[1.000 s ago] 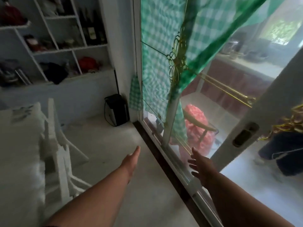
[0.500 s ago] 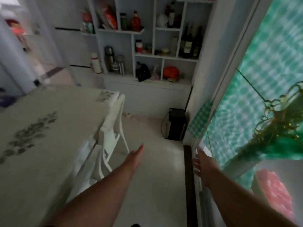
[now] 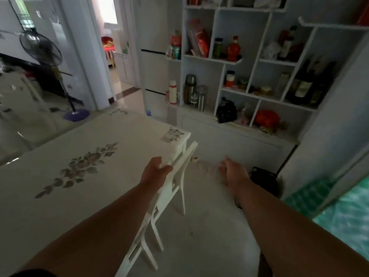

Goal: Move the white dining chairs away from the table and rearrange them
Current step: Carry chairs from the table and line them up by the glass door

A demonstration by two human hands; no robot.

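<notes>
A white dining chair (image 3: 175, 188) stands tucked against the right edge of the white table (image 3: 83, 164), which has a flower pattern on top. A second white chair (image 3: 139, 246) sits nearer to me along the same edge. My left hand (image 3: 154, 170) rests on the top rail of the far chair's back, fingers curled over it. My right hand (image 3: 232, 171) hovers open above the floor, to the right of the chair and apart from it.
A white shelf unit (image 3: 249, 92) with bottles and jars fills the wall ahead. A black box (image 3: 263, 180) stands on the floor by the right wall. A standing fan (image 3: 65, 92) is at the back left. Green checked curtain (image 3: 339, 212) hangs at right.
My view has swung left from the glass door to the table. My left hand has moved onto the chair's back rail; my right hand has left the door and hangs over the floor.
</notes>
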